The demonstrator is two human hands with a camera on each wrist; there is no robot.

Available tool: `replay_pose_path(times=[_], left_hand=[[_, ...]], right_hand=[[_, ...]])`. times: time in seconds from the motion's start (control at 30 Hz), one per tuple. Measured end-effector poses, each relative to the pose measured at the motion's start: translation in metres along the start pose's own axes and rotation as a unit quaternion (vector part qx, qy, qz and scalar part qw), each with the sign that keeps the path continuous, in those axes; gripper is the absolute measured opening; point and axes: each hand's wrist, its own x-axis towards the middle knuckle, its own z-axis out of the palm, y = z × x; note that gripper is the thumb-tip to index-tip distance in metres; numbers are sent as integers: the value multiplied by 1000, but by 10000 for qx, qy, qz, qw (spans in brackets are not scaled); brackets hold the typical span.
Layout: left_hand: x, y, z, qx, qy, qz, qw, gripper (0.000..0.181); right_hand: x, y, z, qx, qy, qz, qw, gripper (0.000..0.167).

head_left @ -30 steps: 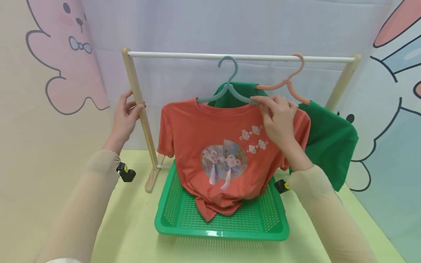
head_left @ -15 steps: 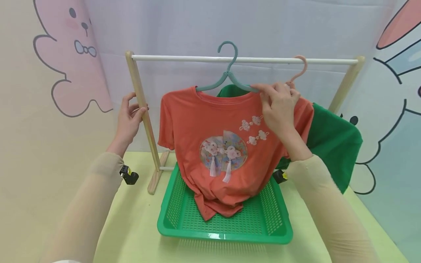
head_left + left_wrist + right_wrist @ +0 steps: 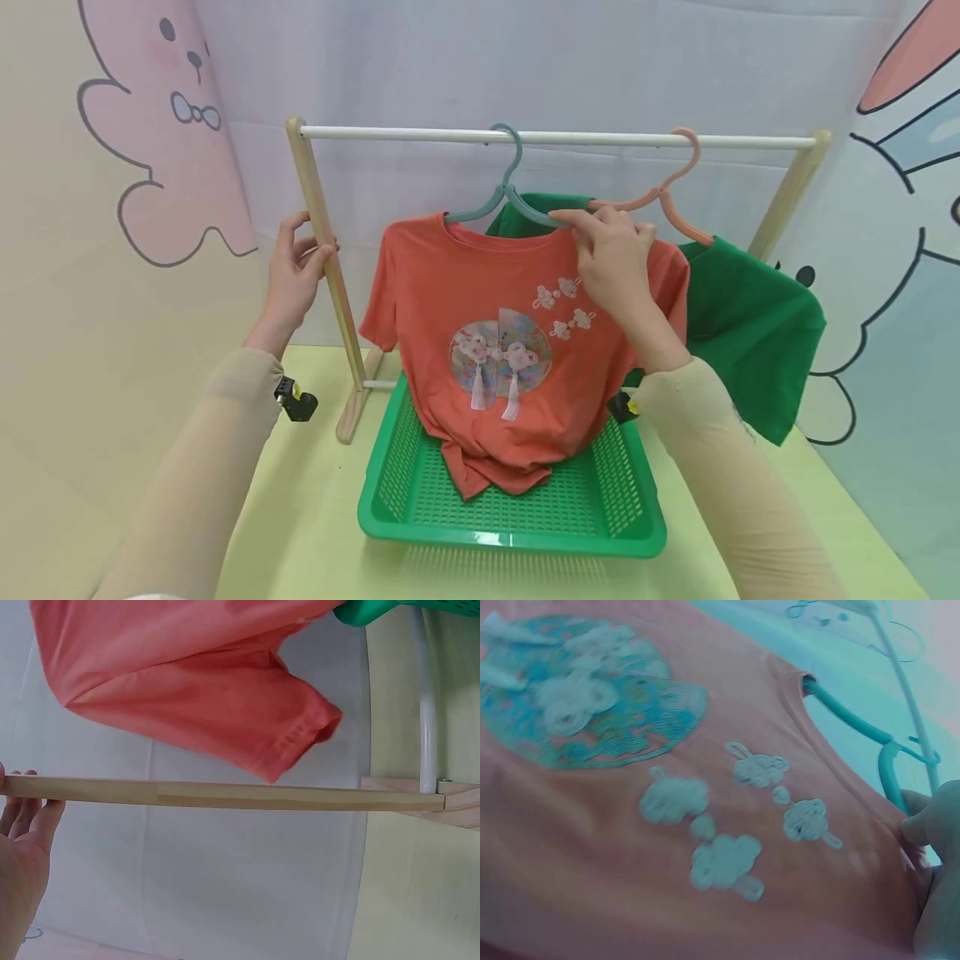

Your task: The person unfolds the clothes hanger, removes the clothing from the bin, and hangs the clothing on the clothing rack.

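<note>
A coral T-shirt [image 3: 465, 275] with white knot trims and a round patch hangs on a teal hanger [image 3: 504, 196], whose hook crosses the rack's white rail [image 3: 405, 133]. My right hand [image 3: 615, 262] pinches the hanger's right arm together with the shirt's neckline; in the right wrist view, fingertips [image 3: 919, 817] press there. At the left, my left hand [image 3: 294, 271] holds the wooden post [image 3: 322, 221], thumb on one side and fingers behind. The left wrist view shows the same post [image 3: 225, 795] beside the shirt's sleeve [image 3: 292, 735].
A green garment [image 3: 757, 333] hangs on a peach hanger [image 3: 663, 196] farther right, partly behind the coral shirt. Below, a green plastic basket [image 3: 510, 542] stands on the pale yellow-green table [image 3: 300, 500], with the shirt's hem reaching down into it. Printed curtains surround the rack.
The right hand first raised the teal hanger with the shirt above the rail, then lowered it slightly left, bringing the hook down onto the rail. The left hand stays on the post.
</note>
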Motion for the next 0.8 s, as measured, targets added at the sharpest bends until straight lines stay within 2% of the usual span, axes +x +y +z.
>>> replay_pose_path(times=[0.2,0.43,0.6,0.8], left_hand=[[0,-1,0,-30,-21,-4,10000,51],[-2,0,-2,-52,102,-32,9999,51],[-4,1,-3,-126,94,-13,9999,51],[-2,1,-2,-203,54,68,9998,50]], right_hand=[[-1,1,6,-99,-84,-21,9999,33],[0,1,11,-42,-19,-165,9999,33],[-2,4,12,34,300,-331,9990,32],[-3,4,13,192,836,-737,9936,31]])
